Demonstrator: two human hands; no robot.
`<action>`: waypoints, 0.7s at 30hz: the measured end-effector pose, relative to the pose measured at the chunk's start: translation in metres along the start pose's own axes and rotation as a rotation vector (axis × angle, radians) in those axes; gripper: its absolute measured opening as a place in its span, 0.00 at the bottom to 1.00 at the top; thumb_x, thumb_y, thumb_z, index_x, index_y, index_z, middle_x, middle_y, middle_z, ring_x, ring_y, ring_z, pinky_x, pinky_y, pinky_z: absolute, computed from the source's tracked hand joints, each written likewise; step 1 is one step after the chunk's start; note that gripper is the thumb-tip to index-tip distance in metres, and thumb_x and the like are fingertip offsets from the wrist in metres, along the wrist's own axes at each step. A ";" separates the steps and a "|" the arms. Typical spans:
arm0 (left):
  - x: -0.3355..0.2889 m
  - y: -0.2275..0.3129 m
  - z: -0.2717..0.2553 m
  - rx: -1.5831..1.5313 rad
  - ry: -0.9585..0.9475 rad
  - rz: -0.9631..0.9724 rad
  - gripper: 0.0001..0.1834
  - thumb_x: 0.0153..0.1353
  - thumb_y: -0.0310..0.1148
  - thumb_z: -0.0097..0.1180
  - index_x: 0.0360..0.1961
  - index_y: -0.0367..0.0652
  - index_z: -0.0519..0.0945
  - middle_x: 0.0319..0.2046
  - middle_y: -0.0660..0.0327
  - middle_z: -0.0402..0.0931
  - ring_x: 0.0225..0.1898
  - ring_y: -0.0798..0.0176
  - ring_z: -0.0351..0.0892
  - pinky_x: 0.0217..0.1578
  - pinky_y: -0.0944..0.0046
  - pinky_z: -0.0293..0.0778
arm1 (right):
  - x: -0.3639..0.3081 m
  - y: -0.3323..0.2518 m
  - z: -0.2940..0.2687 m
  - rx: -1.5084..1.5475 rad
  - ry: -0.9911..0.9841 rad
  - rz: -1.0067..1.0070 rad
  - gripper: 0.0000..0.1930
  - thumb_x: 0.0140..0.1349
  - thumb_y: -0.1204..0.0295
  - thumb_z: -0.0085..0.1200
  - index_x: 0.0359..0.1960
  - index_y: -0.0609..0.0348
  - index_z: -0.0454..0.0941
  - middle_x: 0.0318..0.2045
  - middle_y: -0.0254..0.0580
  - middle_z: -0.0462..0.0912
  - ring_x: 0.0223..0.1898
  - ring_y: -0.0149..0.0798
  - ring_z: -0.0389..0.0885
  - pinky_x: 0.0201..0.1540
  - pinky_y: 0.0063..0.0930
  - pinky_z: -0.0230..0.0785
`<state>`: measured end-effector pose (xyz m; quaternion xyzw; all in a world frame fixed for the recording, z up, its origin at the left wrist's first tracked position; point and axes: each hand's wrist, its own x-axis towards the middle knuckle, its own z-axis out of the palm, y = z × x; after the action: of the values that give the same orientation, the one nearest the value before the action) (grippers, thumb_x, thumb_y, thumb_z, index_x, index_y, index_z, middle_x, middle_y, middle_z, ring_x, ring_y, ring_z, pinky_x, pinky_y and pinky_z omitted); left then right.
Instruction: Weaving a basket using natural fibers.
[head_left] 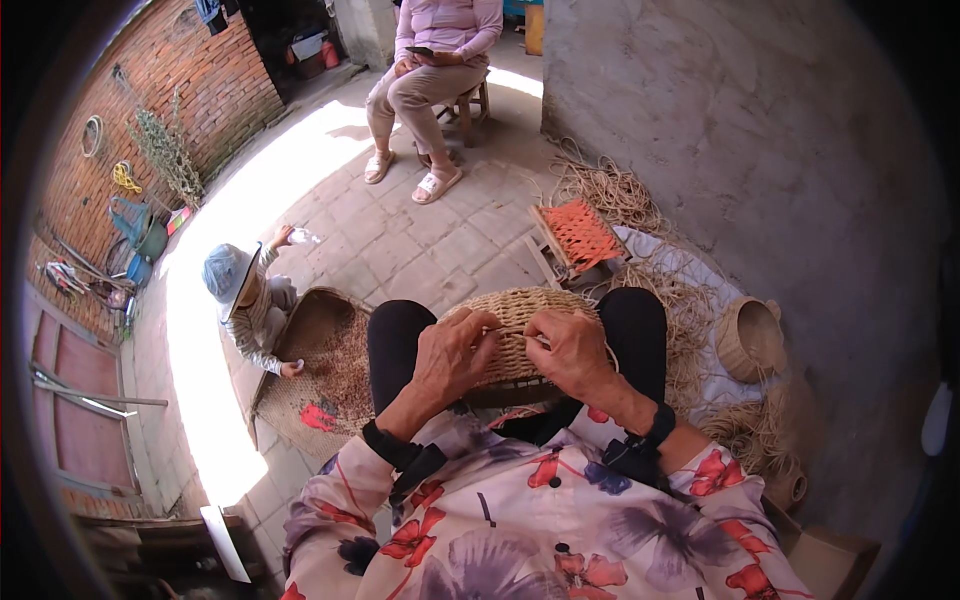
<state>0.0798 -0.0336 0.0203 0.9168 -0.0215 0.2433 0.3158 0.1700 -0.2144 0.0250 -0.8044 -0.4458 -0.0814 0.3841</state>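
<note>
A woven straw basket (520,302) rests across my lap between my knees, its coarse tan weave facing up. My left hand (452,352) is closed at the left part of the weave, with thumb and fingertips pinched together. Across from it, my right hand (575,352) pinches a thin straw cord (543,341) against the basket. A short stretch of strand runs between the two sets of fingertips. What the left fingertips hold is mostly hidden. Below my hands, the basket's lower edge shows a darker band.
Loose straw cord (610,192) lies by the wall and over a white sheet (705,275). A round woven basket (750,338) sits at right. Ahead stands an orange-webbed stool (580,235). At left, a child in a hat (228,272) crouches by a wide scoop-shaped basket (318,300). A person (440,80) sits beyond.
</note>
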 end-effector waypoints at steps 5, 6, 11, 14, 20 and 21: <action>-0.013 0.001 0.005 0.019 -0.019 -0.073 0.03 0.56 0.30 0.59 0.33 0.46 0.82 0.27 0.57 0.75 0.27 0.51 0.79 0.29 0.55 0.75 | 0.002 -0.002 0.013 -0.020 -0.054 0.052 0.04 0.57 0.72 0.55 0.27 0.57 0.75 0.22 0.46 0.80 0.27 0.52 0.82 0.31 0.47 0.71; -0.014 0.001 0.007 0.016 0.006 -0.076 0.03 0.56 0.29 0.59 0.32 0.45 0.82 0.27 0.57 0.75 0.27 0.51 0.79 0.29 0.55 0.75 | 0.003 -0.004 0.015 -0.051 -0.050 0.056 0.05 0.58 0.71 0.55 0.27 0.57 0.75 0.21 0.48 0.80 0.27 0.53 0.82 0.31 0.48 0.73; -0.019 -0.006 0.010 -0.054 0.079 -0.048 0.05 0.56 0.26 0.58 0.34 0.45 0.82 0.27 0.56 0.74 0.28 0.50 0.79 0.30 0.54 0.75 | 0.002 -0.006 0.013 -0.094 -0.190 0.113 0.08 0.60 0.67 0.53 0.31 0.58 0.79 0.22 0.52 0.81 0.27 0.54 0.82 0.33 0.48 0.73; -0.021 -0.007 0.010 -0.077 0.087 -0.040 0.06 0.55 0.25 0.58 0.35 0.44 0.82 0.27 0.55 0.74 0.27 0.49 0.79 0.29 0.54 0.75 | 0.007 -0.002 0.005 0.126 -0.328 0.205 0.11 0.62 0.66 0.51 0.36 0.60 0.80 0.22 0.53 0.81 0.24 0.51 0.81 0.30 0.43 0.73; -0.021 -0.005 0.009 -0.086 0.088 -0.027 0.07 0.55 0.24 0.58 0.36 0.44 0.82 0.26 0.55 0.74 0.26 0.49 0.78 0.28 0.54 0.74 | 0.015 -0.003 -0.011 0.977 -0.635 0.821 0.12 0.68 0.64 0.46 0.37 0.60 0.76 0.25 0.47 0.83 0.16 0.29 0.76 0.15 0.21 0.66; -0.020 -0.005 0.009 -0.092 0.092 -0.026 0.07 0.55 0.25 0.58 0.36 0.45 0.82 0.26 0.55 0.74 0.26 0.49 0.78 0.27 0.53 0.74 | 0.013 -0.004 -0.011 1.146 -0.613 0.860 0.11 0.69 0.64 0.46 0.35 0.59 0.74 0.27 0.46 0.83 0.15 0.25 0.74 0.13 0.16 0.63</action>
<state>0.0669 -0.0374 0.0021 0.8893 -0.0061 0.2798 0.3617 0.1766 -0.2123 0.0407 -0.5691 -0.1535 0.5438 0.5974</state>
